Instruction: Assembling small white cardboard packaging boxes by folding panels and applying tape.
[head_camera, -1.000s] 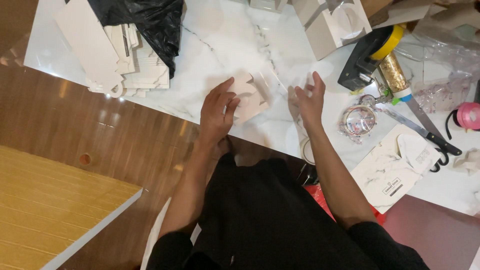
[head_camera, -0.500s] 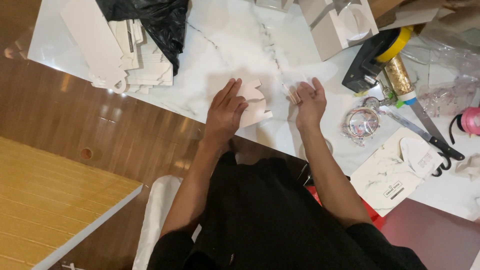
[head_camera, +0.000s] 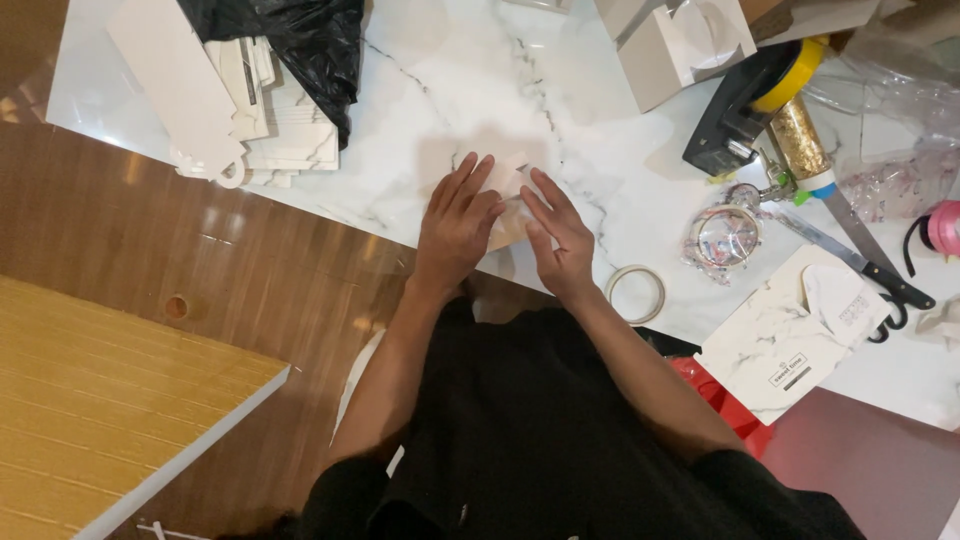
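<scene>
White card (head_camera: 512, 178) under both hands — table-edge (head_camera: 380, 232) near

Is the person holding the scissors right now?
No, the scissors lie untouched on the marble table, while the left hand and right hand press a white card piece.

Two bare hands: left hand (head_camera: 458, 225), right hand (head_camera: 560, 238). One clear tape ring (head_camera: 636, 294) just right of them; one black-handled pair of scissors (head_camera: 868, 262) farther right (blades partly hidden); one black plastic bag (head_camera: 285, 40) beyond the left hand.
</scene>
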